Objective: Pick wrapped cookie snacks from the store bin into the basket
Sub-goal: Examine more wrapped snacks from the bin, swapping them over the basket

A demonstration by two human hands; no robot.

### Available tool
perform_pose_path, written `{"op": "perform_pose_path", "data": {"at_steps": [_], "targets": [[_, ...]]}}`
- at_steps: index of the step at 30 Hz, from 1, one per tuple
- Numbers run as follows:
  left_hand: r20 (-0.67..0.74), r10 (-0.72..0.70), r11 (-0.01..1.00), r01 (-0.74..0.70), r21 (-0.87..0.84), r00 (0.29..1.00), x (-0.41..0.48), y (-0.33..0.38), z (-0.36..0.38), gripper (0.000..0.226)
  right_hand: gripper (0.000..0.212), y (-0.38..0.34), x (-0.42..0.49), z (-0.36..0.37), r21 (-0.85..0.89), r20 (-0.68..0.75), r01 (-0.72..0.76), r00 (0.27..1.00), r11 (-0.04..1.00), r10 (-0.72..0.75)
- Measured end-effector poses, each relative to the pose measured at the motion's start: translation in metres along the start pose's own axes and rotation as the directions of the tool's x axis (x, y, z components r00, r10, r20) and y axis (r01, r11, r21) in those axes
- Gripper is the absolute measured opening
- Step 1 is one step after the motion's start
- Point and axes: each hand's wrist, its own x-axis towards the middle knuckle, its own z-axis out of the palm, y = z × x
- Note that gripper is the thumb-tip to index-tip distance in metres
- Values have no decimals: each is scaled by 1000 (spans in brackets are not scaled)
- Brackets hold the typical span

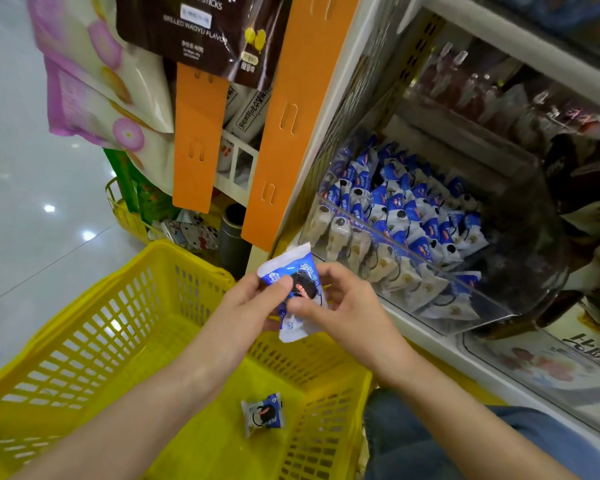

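while the left hand (250, 306) and the right hand (350, 306) hold one wrapped cookie snack (303, 287) between them at the centre of the frame, the fingers (280, 282) of both are curled and clamped on its blue and white wrapper, the left thumb across the upper part and the right thumb on the lower part. the pack hangs above the far right corner of the yellow basket (84, 341), just in front of the near left corner of the clear bin (471, 306). a second snack (263, 414) lies flat on the basket floor, lower centre, near the right wall. to the right, the bin is heaped with more blue and white packs (413, 209), and its clear front wall stands between them and the hands. orange hanging strips (196, 140) drop from the top of the frame beside the shelf's white post, behind the held pack. pink and cream bags (94, 74) hang at upper left, with a dark brown box (201, 32) printed "sticks" at upper centre. a small yellow wire rack (125, 216) and a dark cylinder (234, 233) sit behind the basket. brown packs (586, 174) show at the right edge. a knee in blue jeans (430, 441) sits at lower right, just beside the basket. pale glossy floor (25, 202) with light spots fills the left of the frame.
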Motion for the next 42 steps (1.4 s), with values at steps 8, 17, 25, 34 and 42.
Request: {"op": "perform_pose_path", "data": {"at_steps": [8, 17, 25, 34, 42], "targets": [[73, 106, 994, -109, 32, 992, 13, 25, 2, 17, 37, -18, -3, -12, 19, -89, 143, 986, 990, -141], [147, 146, 979, -122, -163, 978, 25, 46, 10, 23, 17, -38, 14, -31, -3, -214, 239, 948, 971, -234], [70, 200, 976, -192, -106, 977, 41, 51, 12, 23, 9, -47, 69, -80, -307, -487, 213, 802, 928, -345], [59, 222, 971, -215, -103, 973, 50, 49, 11, 25, 30, -13, 153, -127, -652, -439, -208, 888, 729, -140], [81, 211, 974, -203, -101, 974, 52, 46, 11, 23, 47, -7, 176, -138, -718, -443, -394, 894, 574, 60]]}}
